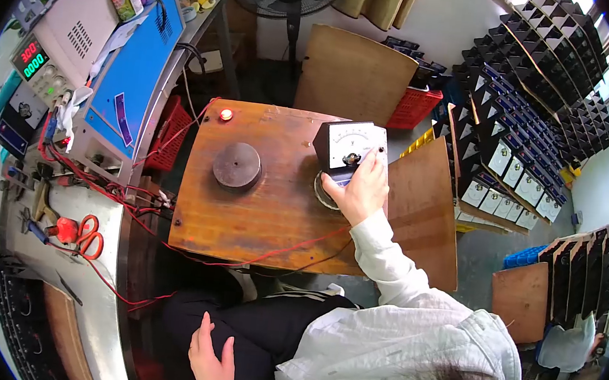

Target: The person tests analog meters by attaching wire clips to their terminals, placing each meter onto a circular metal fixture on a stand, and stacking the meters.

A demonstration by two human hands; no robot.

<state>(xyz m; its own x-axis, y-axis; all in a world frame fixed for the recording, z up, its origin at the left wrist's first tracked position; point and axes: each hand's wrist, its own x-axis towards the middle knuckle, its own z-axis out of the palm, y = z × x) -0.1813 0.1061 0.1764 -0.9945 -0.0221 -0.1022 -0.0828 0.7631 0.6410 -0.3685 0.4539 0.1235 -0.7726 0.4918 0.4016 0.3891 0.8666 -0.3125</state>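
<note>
Analog meter (353,146) pinched in our right hand (365,190) at the table's (283,221) right side, we did best keeping fingers off its scale (352,134), our left hand (211,363) empty, thumb spread.

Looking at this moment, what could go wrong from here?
Only the right hand is on the meter; the left hand is away over the lap. If the right one slips, the meter might tip or knock against the table.

A red wire runs across the table towards the right sleeve, so an arm movement could snag it.
</note>
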